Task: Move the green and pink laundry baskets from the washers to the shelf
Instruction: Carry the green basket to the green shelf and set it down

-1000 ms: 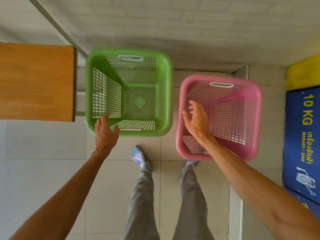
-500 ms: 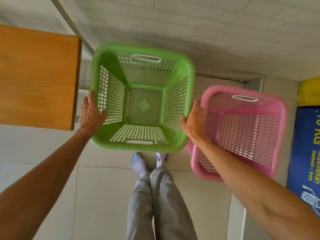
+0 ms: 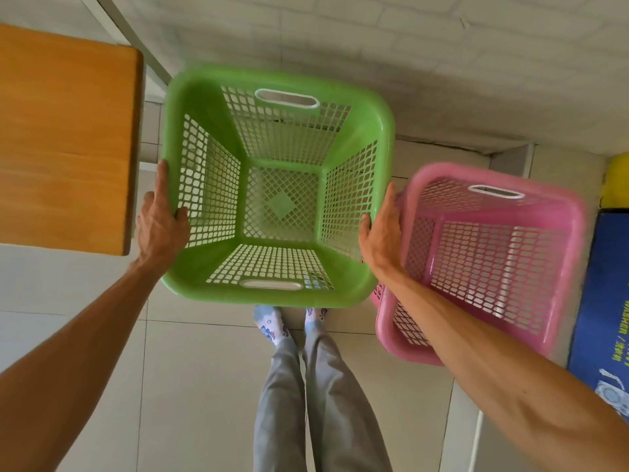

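The empty green laundry basket (image 3: pixel 204 97) with mesh walls is held up in front of me above the tiled floor. My left hand (image 3: pixel 160 223) grips its left rim, thumb hooked inside. My right hand (image 3: pixel 381 236) presses flat on its right rim, thumb over the edge. The empty pink laundry basket (image 3: pixel 558 212) sits lower to the right, on the floor, partly behind my right forearm. It touches nothing but the floor as far as I can see.
A wooden tabletop (image 3: pixel 64 137) lies at the left, close to the green basket's left side. A blue and yellow washer front (image 3: pixel 602 301) stands at the right edge. A white brick wall (image 3: pixel 374 46) runs ahead. My legs and socked feet (image 3: pixel 272 327) stand below the basket.
Both hands went from hovering near the two baskets to gripping the green basket's sides. The green basket has risen off the floor toward me. The pink basket stays on the floor.
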